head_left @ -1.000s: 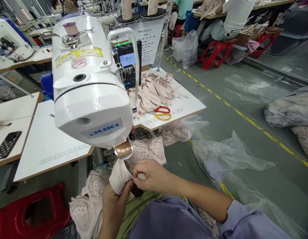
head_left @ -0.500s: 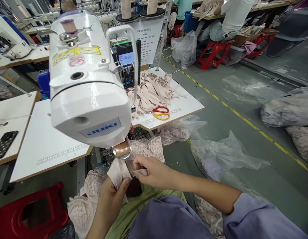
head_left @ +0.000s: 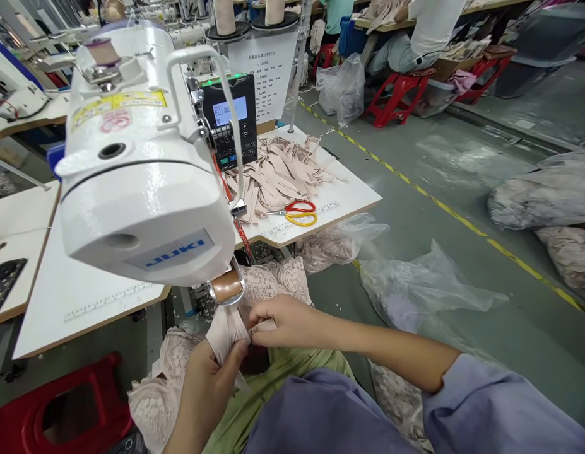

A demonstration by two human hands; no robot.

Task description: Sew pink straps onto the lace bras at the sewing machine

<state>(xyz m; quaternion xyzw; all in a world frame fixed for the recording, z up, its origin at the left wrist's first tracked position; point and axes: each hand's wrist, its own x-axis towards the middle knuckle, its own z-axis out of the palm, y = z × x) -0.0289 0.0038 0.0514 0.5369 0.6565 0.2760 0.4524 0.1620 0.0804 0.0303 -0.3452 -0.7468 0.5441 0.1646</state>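
A beige lace bra (head_left: pixel 156 408) hangs below the white sewing machine (head_left: pixel 145 202). Some of its lace cups lie beyond my hands, others at the lower left. My left hand (head_left: pixel 209 375) is closed on the bra's smooth band (head_left: pixel 224 331), thumb on top, just under the brown-guarded sewing head (head_left: pixel 227 287). Beside it, my right hand (head_left: pixel 283 321) pinches a beige strip of the same bra near the band's edge. The fingertips are close together, and the needle area is hidden behind the guard.
Beige fabric straps (head_left: pixel 277 173) are heaped on the white table (head_left: pixel 353 189), with red-and-yellow scissors (head_left: pixel 300 213) at its front. A control panel (head_left: pixel 230 120) stands behind. Plastic bags (head_left: pixel 425 284) lie on the floor at right; a red stool (head_left: pixel 103 391) is at lower left. A seated person (head_left: pixel 429 28) is farther back.
The view has shifted slightly, so the machine sits farther left. Both hands keep their hold on the bra, and the right hand has come a little closer to the left.
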